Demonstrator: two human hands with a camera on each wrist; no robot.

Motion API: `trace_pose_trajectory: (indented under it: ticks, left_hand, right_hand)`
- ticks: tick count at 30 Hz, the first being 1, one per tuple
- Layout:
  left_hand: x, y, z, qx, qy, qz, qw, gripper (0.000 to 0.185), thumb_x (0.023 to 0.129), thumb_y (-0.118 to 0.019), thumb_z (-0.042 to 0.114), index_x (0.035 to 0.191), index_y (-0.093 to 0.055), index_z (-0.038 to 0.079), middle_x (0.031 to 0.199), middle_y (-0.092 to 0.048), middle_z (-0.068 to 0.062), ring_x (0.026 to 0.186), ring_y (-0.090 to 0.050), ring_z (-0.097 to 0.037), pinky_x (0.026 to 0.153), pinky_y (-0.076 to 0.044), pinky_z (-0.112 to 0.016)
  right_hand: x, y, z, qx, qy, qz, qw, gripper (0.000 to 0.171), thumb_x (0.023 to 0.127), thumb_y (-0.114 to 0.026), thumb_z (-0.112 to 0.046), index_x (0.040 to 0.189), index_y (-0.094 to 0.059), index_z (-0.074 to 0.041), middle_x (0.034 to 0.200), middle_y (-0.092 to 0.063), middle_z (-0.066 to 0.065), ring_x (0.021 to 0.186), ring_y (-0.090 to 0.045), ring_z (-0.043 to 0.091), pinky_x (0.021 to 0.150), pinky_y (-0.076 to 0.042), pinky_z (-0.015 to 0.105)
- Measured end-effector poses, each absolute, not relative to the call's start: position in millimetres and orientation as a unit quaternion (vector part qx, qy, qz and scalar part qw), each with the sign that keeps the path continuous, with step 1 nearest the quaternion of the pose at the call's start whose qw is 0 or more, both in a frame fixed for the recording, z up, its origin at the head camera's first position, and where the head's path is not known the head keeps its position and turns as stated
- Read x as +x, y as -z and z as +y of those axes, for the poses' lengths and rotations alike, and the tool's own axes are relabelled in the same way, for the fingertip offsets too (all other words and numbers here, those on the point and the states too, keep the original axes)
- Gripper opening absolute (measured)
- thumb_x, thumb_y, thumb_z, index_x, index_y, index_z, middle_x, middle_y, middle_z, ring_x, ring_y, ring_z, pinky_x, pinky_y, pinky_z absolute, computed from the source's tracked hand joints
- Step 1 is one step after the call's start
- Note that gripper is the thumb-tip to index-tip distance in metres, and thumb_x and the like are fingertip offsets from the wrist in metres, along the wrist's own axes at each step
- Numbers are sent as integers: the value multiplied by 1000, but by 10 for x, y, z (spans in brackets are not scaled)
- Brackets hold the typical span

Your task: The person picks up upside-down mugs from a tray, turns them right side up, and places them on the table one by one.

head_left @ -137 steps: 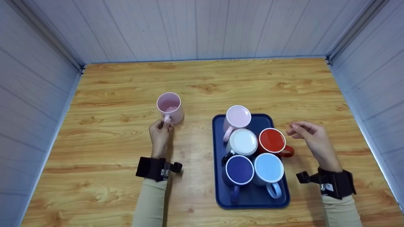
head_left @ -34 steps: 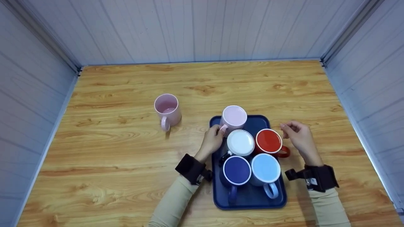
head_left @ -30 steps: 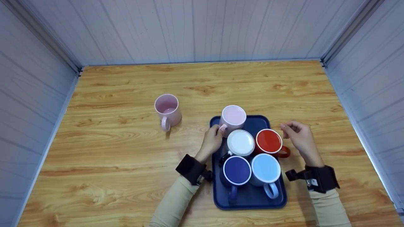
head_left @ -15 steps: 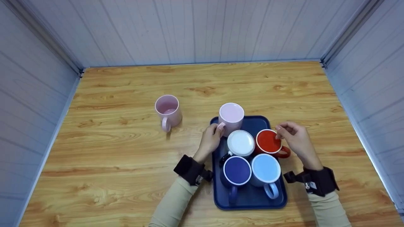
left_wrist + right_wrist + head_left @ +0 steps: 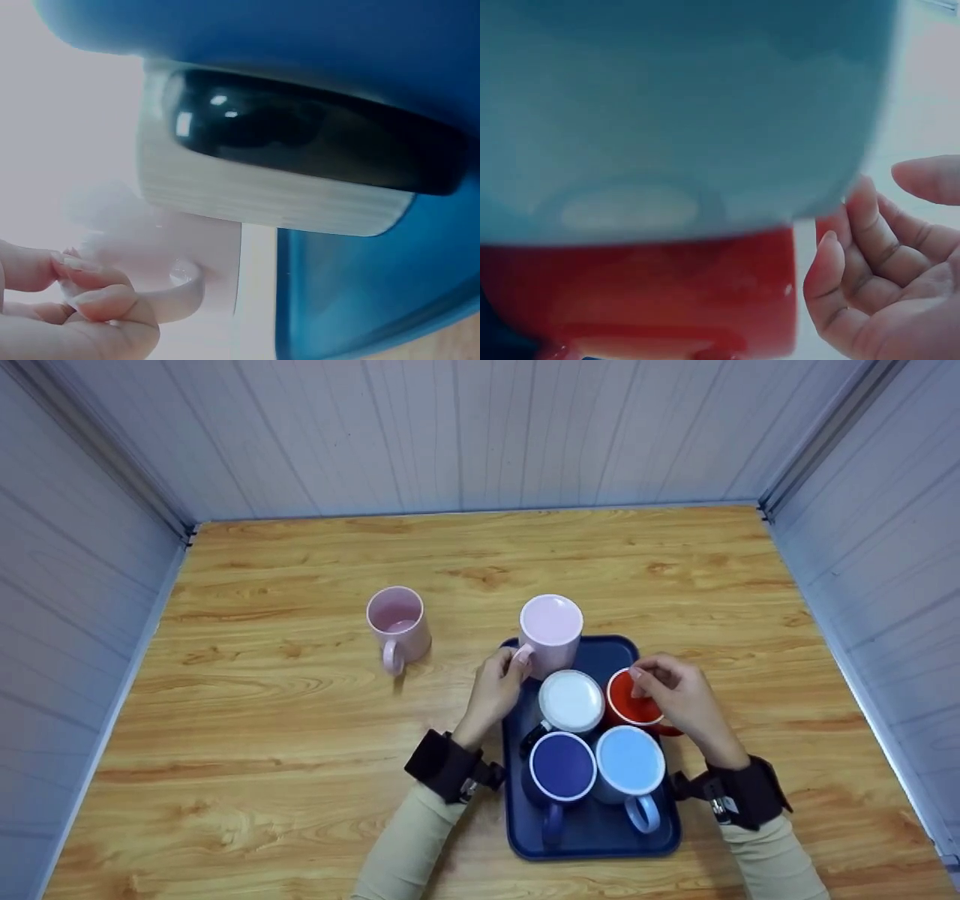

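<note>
Table: a light wooden tabletop (image 5: pixel 300 720) is carrying everything.
Tray: a dark blue rectangular plastic tray (image 5: pixel 592 840) is lying right of centre.
Mugs on tray: a white-topped black mug (image 5: pixel 571 701), a navy mug (image 5: pixel 562 766), a light blue mug (image 5: pixel 631 761) and a red ceramic mug (image 5: pixel 626 706) are sitting upside down, close together.
Lifted mug: a pale pink upturned mug (image 5: pixel 551 631) is hanging over the tray's far left corner.
Loose mug: a second pink mug (image 5: pixel 397 622) is standing upright, well apart, on the wood.
Left hand (image 5: pixel 491 690): pinching the lifted mug's handle (image 5: pixel 169 289).
Right hand (image 5: pixel 675 697): fingers loosely curled, hovering over the red ceramic mug; contact cannot be told.
Writing: nothing is readable.
</note>
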State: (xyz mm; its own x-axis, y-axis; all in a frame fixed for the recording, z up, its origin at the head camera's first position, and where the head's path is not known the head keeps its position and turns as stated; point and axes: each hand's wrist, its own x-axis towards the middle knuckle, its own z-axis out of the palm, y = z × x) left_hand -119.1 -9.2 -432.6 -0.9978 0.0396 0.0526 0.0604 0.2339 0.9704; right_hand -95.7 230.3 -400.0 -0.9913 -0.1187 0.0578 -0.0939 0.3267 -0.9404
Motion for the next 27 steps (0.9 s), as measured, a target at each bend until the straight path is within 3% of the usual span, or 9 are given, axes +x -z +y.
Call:
trace_pose_trajectory:
  ticks: [10,15,27]
  left_hand:
    - [-1116,4078,-94,-34,687,-726,3,22,95,-46,6,86,-56,-12,78,-58,-15,73,-53,-18,66,-43,-21]
    - [-1078,3972,-89,-41,711,-702,6,22,95,-44,2,84,-53,-15,76,-54,-15,74,-51,-23,66,-41,-22]
    - [-969,3803,-54,-57,747,-663,-17,20,95,-42,1,84,-50,-14,75,-51,-10,69,-47,-12,65,-40,-22]
  right_hand:
    - [-869,3855,2222,-104,533,840,5,15,88,-59,-2,98,-62,8,75,-62,14,68,-59,15,65,-46,18]
    - [-844,3795,2173,-110,506,855,-5,15,87,-60,-3,99,-64,5,87,-64,14,75,-56,10,67,-44,17]
    - [-847,3699,1976,-163,495,853,-16,12,86,-60,-2,97,-65,2,88,-65,7,80,-59,13,70,-45,19]
